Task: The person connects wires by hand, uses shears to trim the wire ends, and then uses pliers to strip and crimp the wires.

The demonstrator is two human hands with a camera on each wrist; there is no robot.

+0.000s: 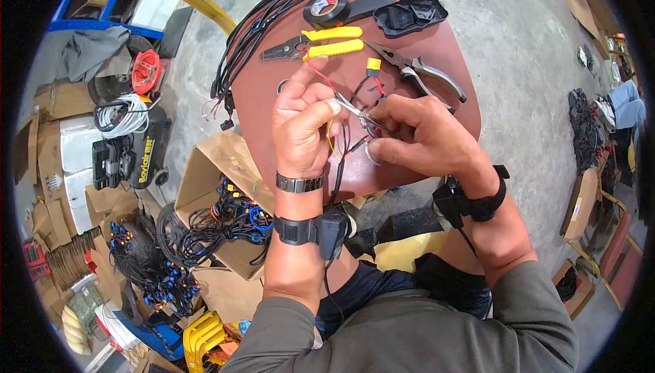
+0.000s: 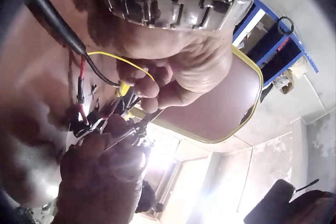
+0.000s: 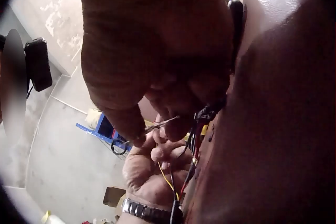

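Note:
My left hand point(image 1: 301, 131) pinches thin wires between thumb and fingertips, over a rounded brown tabletop point(image 1: 437, 66). A red wire point(image 1: 318, 71) sticks up past its fingers, and a yellow wire point(image 2: 118, 58) bows out of a black cable point(image 2: 59, 24) toward them. Small silver scissors point(image 1: 353, 108) are gripped in my right hand point(image 1: 433, 131), thumb and fingers curled at the handles. Their blades reach right to the left fingertips. Just beyond lies a yellow connector point(image 1: 373, 65) on short red and black leads. The wire ends at the blades are hidden by fingers.
Yellow-handled wire strippers point(image 1: 334, 47), grey-handled pliers point(image 1: 416, 73), black tape point(image 1: 326, 9) and a black tray point(image 1: 411, 15) lie farther back. Black cables point(image 1: 239, 52) drape over the left edge. Below stands a cardboard box point(image 1: 218, 161) of wiring.

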